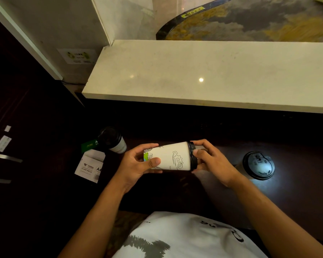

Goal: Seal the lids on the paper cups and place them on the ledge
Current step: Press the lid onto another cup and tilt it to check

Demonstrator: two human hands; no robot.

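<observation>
Head camera looks steeply down, close over a dark counter [296, 202].

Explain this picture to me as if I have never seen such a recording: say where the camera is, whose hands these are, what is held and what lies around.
There is no machine here. A person wears one wide-angle camera on the head, so you look forward and down along their own arms. The left hand grips the bottom end of a white paper cup, which is held on its side. The right hand has its fingers around the black lid at the cup's other end. Two more lidded cups stand on the dark table: one to the left and one to the right. A box of paper lies by the left one. Above is the pale stone ledge, with no cups on it yet.
</observation>
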